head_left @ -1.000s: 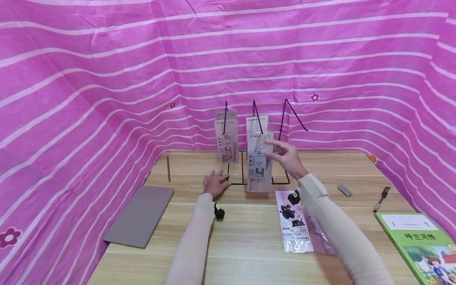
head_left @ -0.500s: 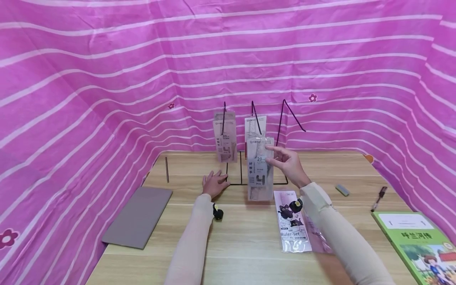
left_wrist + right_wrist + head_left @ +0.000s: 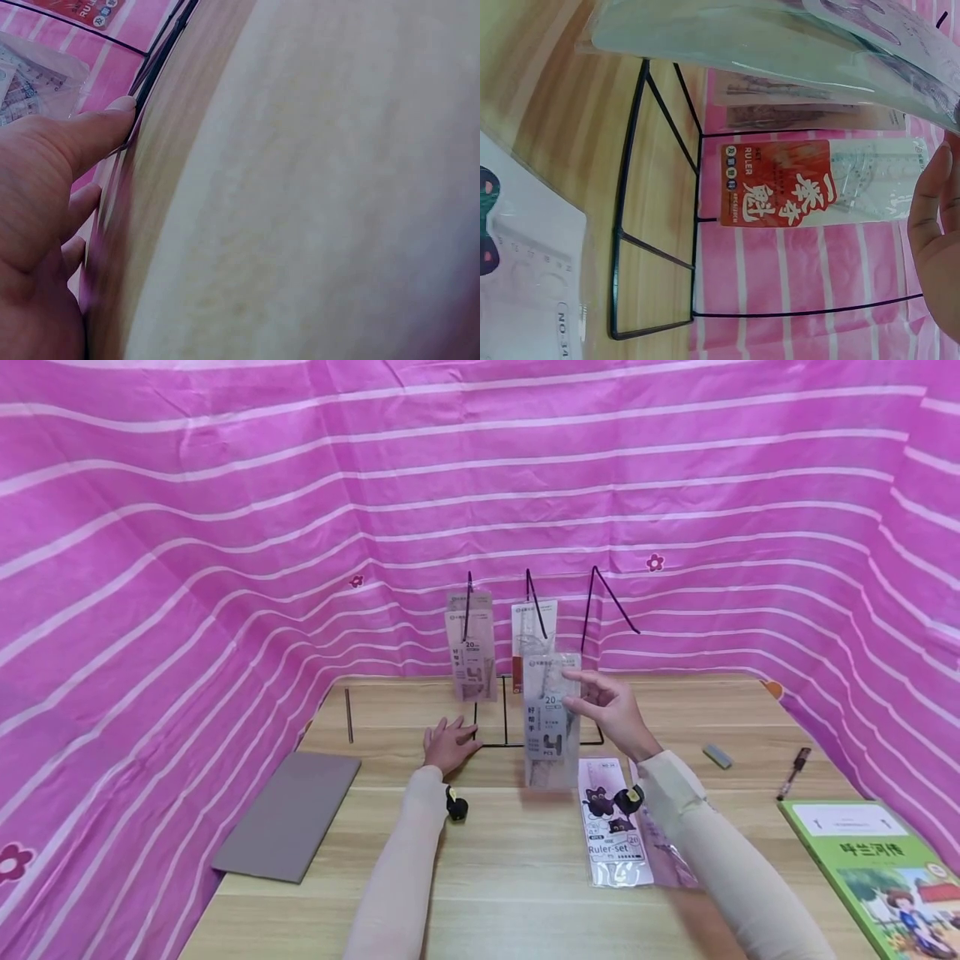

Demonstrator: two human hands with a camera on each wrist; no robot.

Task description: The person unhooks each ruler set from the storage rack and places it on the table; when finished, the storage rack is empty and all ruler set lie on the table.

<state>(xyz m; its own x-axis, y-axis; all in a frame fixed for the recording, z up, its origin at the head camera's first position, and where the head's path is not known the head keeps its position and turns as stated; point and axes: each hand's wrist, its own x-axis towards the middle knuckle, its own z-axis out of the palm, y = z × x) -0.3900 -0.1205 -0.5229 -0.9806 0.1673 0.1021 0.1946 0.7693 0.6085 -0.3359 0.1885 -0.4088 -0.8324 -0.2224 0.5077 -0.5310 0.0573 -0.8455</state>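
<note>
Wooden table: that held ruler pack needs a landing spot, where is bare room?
Bare wooden table lies between the flat grey board and the cat-print ruler-set pack, and between that pack and the green book. It is crowded by the black wire rack, where the left hand rests.

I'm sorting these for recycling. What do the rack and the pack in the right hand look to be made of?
The rack looks like thin metal wire with a black coating: slim straight rods joined at corners. The pack in the right hand seems to be a clear glossy plastic sleeve, since it shows glare and see-through patches, with a printed card insert, probably paper.
</note>
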